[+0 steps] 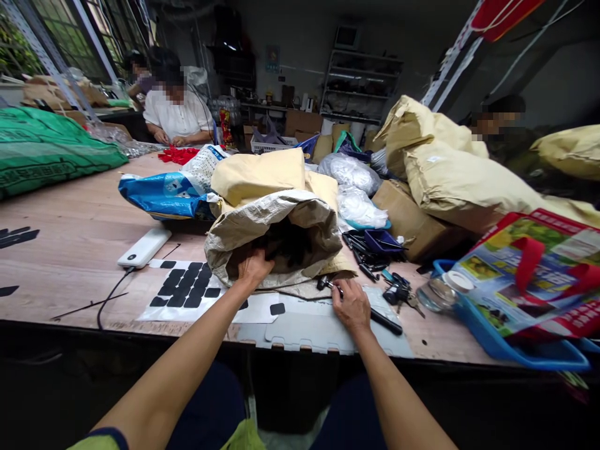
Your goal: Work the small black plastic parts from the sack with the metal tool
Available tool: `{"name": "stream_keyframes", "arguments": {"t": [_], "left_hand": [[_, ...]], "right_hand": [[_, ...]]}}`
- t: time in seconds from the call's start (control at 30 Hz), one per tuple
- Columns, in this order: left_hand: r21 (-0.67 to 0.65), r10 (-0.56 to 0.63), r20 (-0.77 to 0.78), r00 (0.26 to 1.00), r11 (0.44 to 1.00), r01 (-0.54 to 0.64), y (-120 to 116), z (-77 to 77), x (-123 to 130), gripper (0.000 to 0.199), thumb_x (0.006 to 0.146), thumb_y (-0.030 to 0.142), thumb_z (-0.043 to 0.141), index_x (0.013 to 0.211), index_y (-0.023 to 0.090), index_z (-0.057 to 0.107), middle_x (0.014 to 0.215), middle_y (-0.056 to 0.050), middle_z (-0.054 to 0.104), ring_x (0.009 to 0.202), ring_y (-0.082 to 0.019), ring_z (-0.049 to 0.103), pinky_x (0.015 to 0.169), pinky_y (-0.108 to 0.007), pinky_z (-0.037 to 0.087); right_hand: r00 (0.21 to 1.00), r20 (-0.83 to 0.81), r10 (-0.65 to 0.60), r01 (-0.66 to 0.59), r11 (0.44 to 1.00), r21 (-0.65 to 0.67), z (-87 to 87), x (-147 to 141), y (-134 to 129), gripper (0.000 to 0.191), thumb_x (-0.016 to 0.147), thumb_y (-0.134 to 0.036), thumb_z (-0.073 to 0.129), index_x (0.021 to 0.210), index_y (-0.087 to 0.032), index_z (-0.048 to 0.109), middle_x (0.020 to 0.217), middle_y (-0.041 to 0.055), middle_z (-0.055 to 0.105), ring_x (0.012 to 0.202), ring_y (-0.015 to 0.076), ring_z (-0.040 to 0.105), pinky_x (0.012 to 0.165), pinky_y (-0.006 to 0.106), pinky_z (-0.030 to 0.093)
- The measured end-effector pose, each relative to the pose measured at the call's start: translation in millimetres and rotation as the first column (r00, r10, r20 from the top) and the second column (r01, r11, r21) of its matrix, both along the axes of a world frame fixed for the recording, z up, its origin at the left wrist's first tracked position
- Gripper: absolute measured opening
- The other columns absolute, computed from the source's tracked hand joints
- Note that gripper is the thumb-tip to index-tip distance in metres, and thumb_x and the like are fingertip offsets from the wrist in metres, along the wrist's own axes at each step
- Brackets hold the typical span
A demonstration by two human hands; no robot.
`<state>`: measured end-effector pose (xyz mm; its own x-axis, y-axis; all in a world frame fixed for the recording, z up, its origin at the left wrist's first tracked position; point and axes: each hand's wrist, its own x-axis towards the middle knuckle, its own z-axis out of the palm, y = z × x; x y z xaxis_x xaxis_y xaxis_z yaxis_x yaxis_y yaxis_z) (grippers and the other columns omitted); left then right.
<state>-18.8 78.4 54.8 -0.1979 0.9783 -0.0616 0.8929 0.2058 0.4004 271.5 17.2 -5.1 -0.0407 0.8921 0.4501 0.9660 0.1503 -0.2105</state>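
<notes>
An open tan paper sack (276,206) lies on its side on the table, its mouth facing me, with dark items (285,244) inside. At the left of the mouth is my left hand (254,267), its fingers reaching in and mostly hidden. My right hand (350,303) is closed around a black-handled tool with a metal head (385,322), over the grey board (304,328). Black rounded pads (187,284) sit on a white sheet left of the sack.
Left of the pads is a white power bank (144,247) with a cable. Black tools (370,250), keys (415,304), a jar (438,294) and a blue basket (534,356) stand to the right. A person in white (178,115) sits across the table.
</notes>
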Motion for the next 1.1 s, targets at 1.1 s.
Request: {"name": "stream_keyframes", "arguments": {"t": [1.1], "left_hand": [[0.26, -0.519, 0.299, 0.8, 0.852, 0.456, -73.0, -49.2, 4.6, 0.02, 0.085, 0.038, 0.073, 0.1, 0.025, 0.075, 0.091, 0.001, 0.064, 0.078, -0.015, 0.06, 0.073, -0.025, 0.043]], "right_hand": [[0.999, 0.031, 0.044, -0.044, 0.999, -0.003, 1.6, 3.0, -0.6, 0.02, 0.097, -0.031, 0.05, 0.099, -0.021, 0.067, 0.093, 0.0063, 0.063, 0.091, 0.021, 0.053, 0.079, 0.031, 0.035]]}}
